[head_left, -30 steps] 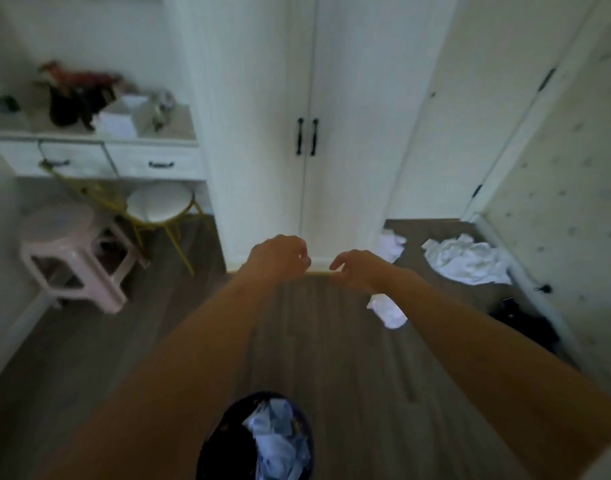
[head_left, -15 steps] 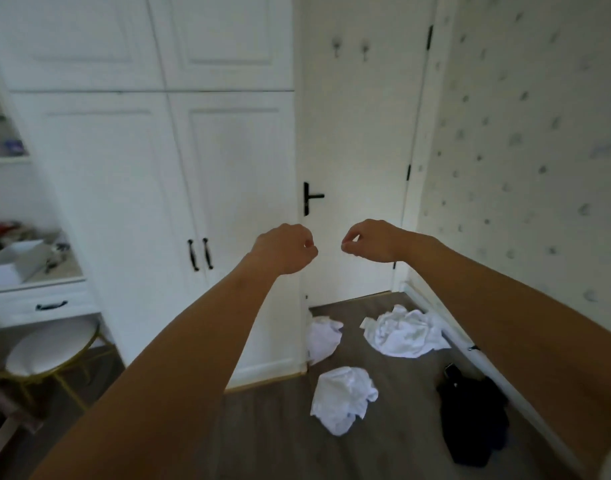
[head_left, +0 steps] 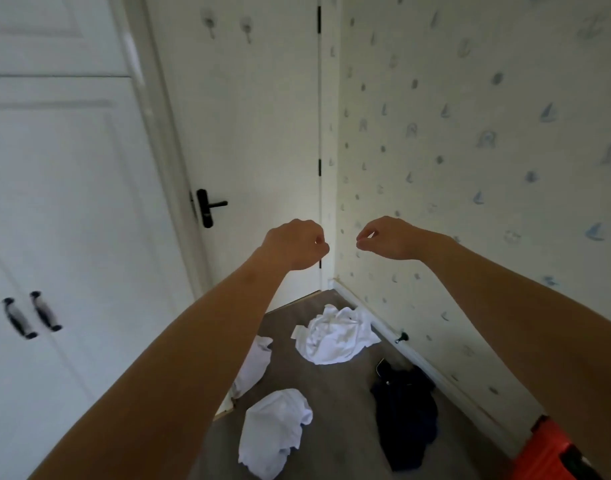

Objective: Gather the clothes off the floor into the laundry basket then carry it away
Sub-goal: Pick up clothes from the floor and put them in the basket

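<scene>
white panelled wardrobe (head_left: 72, 202): left of frame, doors closed
narrow white cloth (head_left: 255, 365): lower centre, on grey wood floor (head_left: 338, 393) at the wardrobe corner
crumpled white fabric bundle (head_left: 274, 431): bottom centre, on floor
left hand (head_left: 293, 244): centre, raised, fingers curled in, empty
rumpled white garment (head_left: 335, 336): centre, near room corner
right hand (head_left: 388, 239): centre right, thumb meets forefinger, empty
dark navy garment (head_left: 404, 420): lower right, on floor
laundry basket: out of frame
risk: dark piece easily missed on dim floor; with the basket not close, carried pieces may drop

Both bare forearms extend forward, wrists level. Left hand (head_left: 295, 244): fingers curled into a fist, back toward the camera, holding nothing. Right hand (head_left: 390, 239): fingers curled, thumb tip against forefinger, holding nothing. The hands are near each other, not touching.
</scene>
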Motion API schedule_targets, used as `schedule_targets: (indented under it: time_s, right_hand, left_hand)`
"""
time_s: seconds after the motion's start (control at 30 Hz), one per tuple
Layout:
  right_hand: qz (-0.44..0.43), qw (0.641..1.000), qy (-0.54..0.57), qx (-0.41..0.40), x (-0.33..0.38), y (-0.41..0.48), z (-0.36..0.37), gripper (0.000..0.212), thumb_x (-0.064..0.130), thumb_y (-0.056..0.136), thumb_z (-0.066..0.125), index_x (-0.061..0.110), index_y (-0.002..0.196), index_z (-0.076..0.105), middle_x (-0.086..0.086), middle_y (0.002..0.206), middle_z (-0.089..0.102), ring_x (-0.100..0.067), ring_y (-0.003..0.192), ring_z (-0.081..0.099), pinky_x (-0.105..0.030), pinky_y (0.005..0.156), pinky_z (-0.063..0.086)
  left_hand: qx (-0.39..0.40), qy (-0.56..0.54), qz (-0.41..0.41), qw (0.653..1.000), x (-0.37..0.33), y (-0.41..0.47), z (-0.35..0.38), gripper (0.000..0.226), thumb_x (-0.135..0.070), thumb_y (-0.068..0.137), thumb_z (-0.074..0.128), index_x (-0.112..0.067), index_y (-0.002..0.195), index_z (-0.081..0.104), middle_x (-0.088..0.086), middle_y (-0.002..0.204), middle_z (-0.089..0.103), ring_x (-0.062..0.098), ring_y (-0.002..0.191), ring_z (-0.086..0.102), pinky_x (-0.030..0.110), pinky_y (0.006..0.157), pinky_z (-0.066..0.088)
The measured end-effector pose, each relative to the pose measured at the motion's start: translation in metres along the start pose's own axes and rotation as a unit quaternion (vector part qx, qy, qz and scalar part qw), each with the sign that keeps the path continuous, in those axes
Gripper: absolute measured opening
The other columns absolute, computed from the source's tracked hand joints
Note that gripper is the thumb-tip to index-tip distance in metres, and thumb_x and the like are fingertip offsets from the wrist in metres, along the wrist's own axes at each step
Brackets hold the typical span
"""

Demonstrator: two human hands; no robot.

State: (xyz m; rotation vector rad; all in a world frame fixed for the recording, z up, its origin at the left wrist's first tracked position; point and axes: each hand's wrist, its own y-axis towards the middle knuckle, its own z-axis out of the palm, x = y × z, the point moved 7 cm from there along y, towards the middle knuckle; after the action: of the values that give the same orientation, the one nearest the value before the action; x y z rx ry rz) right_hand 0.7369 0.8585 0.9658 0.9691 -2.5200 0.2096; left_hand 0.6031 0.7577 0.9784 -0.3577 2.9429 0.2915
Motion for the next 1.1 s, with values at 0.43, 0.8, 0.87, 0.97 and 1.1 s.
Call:
schedule_targets:
  time_s: [0.43, 0.8, 0.87, 0.97, 1.1]
  right_hand:
    - [0.078, 0.996, -0.021, -0.038, -0.098, 0.21, -0.044, 0.034, 0.036, 0.094, 0.055, 0.018, 0.122, 0.061, -0.004, 0.13, 0.059, -0.023, 0.115, 0.056, -0.029, 0.092, 0.04]
    - [0.187, 0.98, 0.022, 0.06, -0.296, 0.339, 0.02, 0.037, 0.032, 0.093, 0.056, 0.014, 0.125, 0.06, -0.008, 0.134, 0.057, -0.025, 0.121, 0.054, -0.034, 0.102, 0.04]
    - [0.198, 0.976, 0.038, 0.076, -0.338, 0.37, 0.037, 0.037, 0.031, 0.093, 0.056, 0.013, 0.124, 0.061, -0.008, 0.133, 0.058, -0.024, 0.118, 0.055, -0.033, 0.1, 0.041]
    - [0.22, 0.968, 0.054, 0.108, -0.393, 0.402, 0.072, 0.039, 0.034, 0.094, 0.054, 0.015, 0.128, 0.058, -0.006, 0.139, 0.052, -0.025, 0.128, 0.048, -0.036, 0.106, 0.037]
    - [0.256, 0.951, 0.078, 0.153, -0.458, 0.422, 0.135, 0.04, 0.034, 0.095, 0.054, 0.015, 0.129, 0.057, -0.007, 0.143, 0.049, -0.026, 0.133, 0.044, -0.037, 0.108, 0.033]
  left_hand:
    - [0.027, -0.018, 0.088, 0.996, 0.0, 0.285, 0.054, 0.038, -0.035, 0.099, 0.039, -0.013, 0.117, 0.064, 0.007, 0.12, 0.064, 0.028, 0.106, 0.061, 0.035, 0.088, 0.044]
    - [0.148, -0.034, 0.112, 0.982, -0.034, 0.463, 0.232, 0.039, -0.031, 0.099, 0.035, -0.004, 0.095, 0.063, 0.012, 0.097, 0.068, 0.027, 0.089, 0.066, 0.037, 0.089, 0.051]
    - [0.167, -0.039, 0.098, 0.98, -0.04, 0.497, 0.275, 0.038, -0.029, 0.098, 0.036, -0.003, 0.094, 0.063, 0.012, 0.095, 0.068, 0.027, 0.088, 0.066, 0.037, 0.085, 0.051]
    - [0.208, -0.043, 0.084, 0.973, -0.046, 0.527, 0.336, 0.035, -0.029, 0.095, 0.037, -0.005, 0.093, 0.063, 0.008, 0.09, 0.066, 0.023, 0.08, 0.064, 0.034, 0.079, 0.05]
    - [0.254, -0.041, 0.073, 0.964, -0.039, 0.55, 0.419, 0.027, -0.023, 0.096, 0.04, -0.008, 0.076, 0.05, -0.001, 0.068, 0.049, 0.02, 0.071, 0.052, 0.028, 0.069, 0.04]
